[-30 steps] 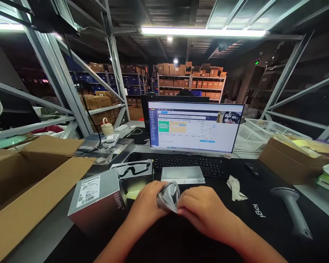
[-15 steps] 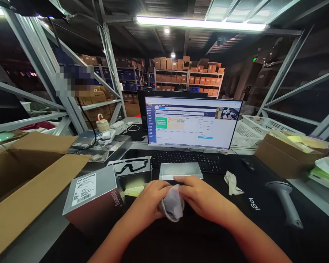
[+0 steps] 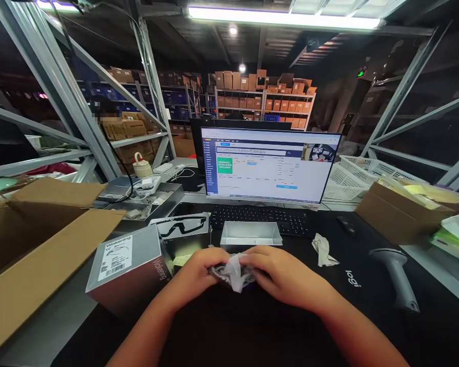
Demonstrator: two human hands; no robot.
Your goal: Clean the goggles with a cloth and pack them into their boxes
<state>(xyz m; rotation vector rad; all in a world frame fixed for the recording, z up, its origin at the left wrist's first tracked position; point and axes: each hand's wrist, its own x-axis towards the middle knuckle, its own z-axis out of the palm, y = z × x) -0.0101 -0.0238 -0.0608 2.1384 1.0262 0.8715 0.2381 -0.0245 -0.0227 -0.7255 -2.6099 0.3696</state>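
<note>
Both my hands meet over the black desk mat, closed on a small crumpled grey cloth pouch [image 3: 233, 271]. My left hand [image 3: 194, 278] grips its left side and my right hand [image 3: 281, 275] its right side. Just left of my left hand stands a silver Wokening product box [image 3: 127, 267] with a barcode label. Behind it lies a box lid printed with black glasses [image 3: 181, 228]. An open silver tray [image 3: 250, 234] sits right behind my hands, in front of the keyboard [image 3: 265, 219].
A monitor [image 3: 268, 165] stands behind the keyboard. An open cardboard carton [image 3: 34, 244] fills the left side. A crumpled white wipe [image 3: 323, 250], a barcode scanner [image 3: 396, 278] and a brown carton of papers [image 3: 401, 214] lie to the right. White baskets [image 3: 361, 176] and steel racking surround the desk.
My hands have crumpled the grey pouch tighter between them and shifted slightly forward; it was more spread out a second ago. The head view tilted a little.
</note>
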